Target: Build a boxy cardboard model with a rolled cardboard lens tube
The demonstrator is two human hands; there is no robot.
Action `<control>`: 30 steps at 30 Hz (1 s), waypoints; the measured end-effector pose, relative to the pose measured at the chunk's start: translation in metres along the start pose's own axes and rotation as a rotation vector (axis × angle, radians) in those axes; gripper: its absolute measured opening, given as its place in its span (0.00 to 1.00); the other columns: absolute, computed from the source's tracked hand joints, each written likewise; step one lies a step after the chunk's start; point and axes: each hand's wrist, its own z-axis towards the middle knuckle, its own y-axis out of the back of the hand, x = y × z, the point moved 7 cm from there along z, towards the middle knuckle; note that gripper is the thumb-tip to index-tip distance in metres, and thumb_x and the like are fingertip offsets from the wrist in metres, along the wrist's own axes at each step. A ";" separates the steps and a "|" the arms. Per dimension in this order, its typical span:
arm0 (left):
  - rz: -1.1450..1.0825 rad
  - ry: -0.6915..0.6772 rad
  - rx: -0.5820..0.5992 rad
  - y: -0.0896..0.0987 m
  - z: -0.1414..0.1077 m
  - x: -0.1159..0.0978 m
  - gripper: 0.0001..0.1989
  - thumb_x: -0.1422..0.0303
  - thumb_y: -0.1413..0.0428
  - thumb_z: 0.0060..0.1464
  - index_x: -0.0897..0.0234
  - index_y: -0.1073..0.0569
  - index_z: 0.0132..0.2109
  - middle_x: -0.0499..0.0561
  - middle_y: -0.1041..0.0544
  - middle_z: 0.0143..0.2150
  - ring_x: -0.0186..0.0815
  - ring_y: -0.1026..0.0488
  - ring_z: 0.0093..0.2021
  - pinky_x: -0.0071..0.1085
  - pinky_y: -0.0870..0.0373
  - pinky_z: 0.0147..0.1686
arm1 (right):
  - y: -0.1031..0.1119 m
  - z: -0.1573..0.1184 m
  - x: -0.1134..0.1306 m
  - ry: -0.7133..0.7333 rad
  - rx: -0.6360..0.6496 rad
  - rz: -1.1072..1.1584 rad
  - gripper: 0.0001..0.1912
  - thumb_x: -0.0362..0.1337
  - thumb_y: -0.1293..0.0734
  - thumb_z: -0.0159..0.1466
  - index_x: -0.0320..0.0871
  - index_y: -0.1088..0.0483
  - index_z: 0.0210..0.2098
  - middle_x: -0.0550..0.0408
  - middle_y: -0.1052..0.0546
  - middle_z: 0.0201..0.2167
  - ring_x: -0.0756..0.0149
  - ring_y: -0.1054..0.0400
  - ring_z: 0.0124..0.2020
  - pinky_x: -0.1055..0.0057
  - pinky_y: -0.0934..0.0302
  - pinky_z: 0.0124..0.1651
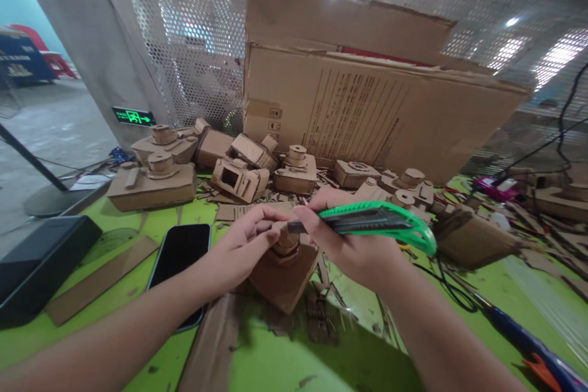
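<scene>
My right hand (342,245) is closed around a green utility knife (383,220). The knife's dark front end points left, at the top of a small cardboard model (282,285). That model has a boxy body with a stacked round piece (285,245) on top. The fingers of my left hand (245,239) grip this round piece from the left side. The knife tip meets the cardboard close to my left fingertips; whether the blade is in the cardboard is hard to see.
Several cardboard models (154,187) line the back of the green table (271,367), before a large carton (390,110). A phone (184,251) and a dark box (41,266) lie at left. Scraps surround the work; a blue-handled tool (519,331) with a cord lies at right.
</scene>
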 end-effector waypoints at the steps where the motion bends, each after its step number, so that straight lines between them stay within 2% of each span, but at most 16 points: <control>1: 0.004 0.002 -0.001 0.000 0.000 0.000 0.18 0.52 0.38 0.69 0.59 0.22 0.54 0.55 0.15 0.52 0.45 0.21 0.53 0.40 0.29 0.55 | -0.001 0.001 0.000 -0.009 0.012 0.005 0.23 0.49 0.35 0.78 0.47 0.28 0.28 0.57 0.25 0.25 0.65 0.28 0.28 0.68 0.38 0.35; 5: 0.001 -0.032 -0.015 -0.001 0.000 -0.003 0.16 0.52 0.38 0.69 0.58 0.22 0.52 0.56 0.17 0.60 0.46 0.22 0.58 0.38 0.29 0.56 | -0.007 0.001 -0.002 -0.067 0.058 0.024 0.23 0.53 0.34 0.78 0.48 0.29 0.30 0.57 0.24 0.27 0.62 0.28 0.31 0.66 0.37 0.39; 9: -0.002 -0.009 -0.008 -0.003 0.001 -0.003 0.20 0.49 0.37 0.67 0.60 0.23 0.53 0.57 0.16 0.54 0.45 0.20 0.52 0.37 0.27 0.51 | -0.009 0.000 -0.008 -0.184 0.043 0.014 0.21 0.54 0.34 0.78 0.49 0.32 0.33 0.59 0.25 0.24 0.62 0.30 0.28 0.65 0.38 0.36; 11: -0.009 -0.006 -0.003 -0.003 0.001 -0.003 0.21 0.48 0.36 0.66 0.61 0.24 0.53 0.57 0.16 0.52 0.44 0.21 0.49 0.36 0.27 0.49 | -0.009 0.000 -0.007 -0.172 0.058 0.011 0.19 0.50 0.34 0.78 0.49 0.32 0.33 0.59 0.26 0.24 0.63 0.31 0.28 0.66 0.39 0.36; 15: -0.030 0.005 0.011 -0.003 0.002 -0.002 0.22 0.47 0.35 0.65 0.61 0.24 0.49 0.54 0.17 0.43 0.41 0.21 0.44 0.35 0.27 0.46 | -0.010 0.000 0.002 -0.040 0.135 -0.019 0.17 0.44 0.34 0.78 0.48 0.29 0.32 0.58 0.24 0.29 0.65 0.29 0.33 0.69 0.39 0.38; 17: -0.035 0.008 0.009 -0.003 0.002 -0.001 0.23 0.46 0.35 0.65 0.61 0.24 0.50 0.55 0.16 0.45 0.42 0.21 0.46 0.36 0.27 0.48 | -0.009 0.000 -0.001 -0.052 0.126 -0.003 0.17 0.45 0.33 0.78 0.48 0.29 0.32 0.58 0.23 0.30 0.64 0.28 0.33 0.69 0.39 0.38; 20: -0.031 0.010 0.001 -0.003 0.001 0.000 0.23 0.47 0.36 0.66 0.61 0.24 0.53 0.57 0.16 0.52 0.43 0.21 0.50 0.37 0.28 0.51 | -0.008 -0.001 -0.010 -0.159 0.050 0.047 0.20 0.50 0.34 0.78 0.48 0.31 0.32 0.58 0.24 0.26 0.63 0.29 0.29 0.67 0.38 0.36; 22: -0.024 0.023 0.006 -0.003 0.001 0.000 0.23 0.47 0.36 0.66 0.61 0.24 0.54 0.57 0.15 0.52 0.44 0.21 0.50 0.37 0.28 0.50 | -0.008 -0.001 -0.010 -0.174 0.032 0.061 0.21 0.52 0.33 0.78 0.49 0.31 0.32 0.59 0.25 0.24 0.63 0.30 0.27 0.67 0.37 0.36; 26: -0.019 0.027 0.027 -0.004 0.001 -0.002 0.24 0.45 0.36 0.66 0.61 0.25 0.52 0.55 0.16 0.46 0.43 0.21 0.47 0.36 0.28 0.48 | -0.010 0.001 -0.002 -0.067 0.115 0.045 0.18 0.51 0.30 0.77 0.48 0.25 0.34 0.58 0.22 0.29 0.64 0.28 0.32 0.69 0.37 0.37; 30: -0.040 0.007 0.024 -0.005 0.001 -0.005 0.22 0.48 0.37 0.67 0.61 0.24 0.53 0.56 0.14 0.48 0.42 0.20 0.47 0.36 0.27 0.48 | -0.006 -0.002 -0.013 -0.128 0.057 0.095 0.23 0.55 0.34 0.78 0.48 0.29 0.31 0.58 0.23 0.25 0.64 0.28 0.28 0.67 0.36 0.35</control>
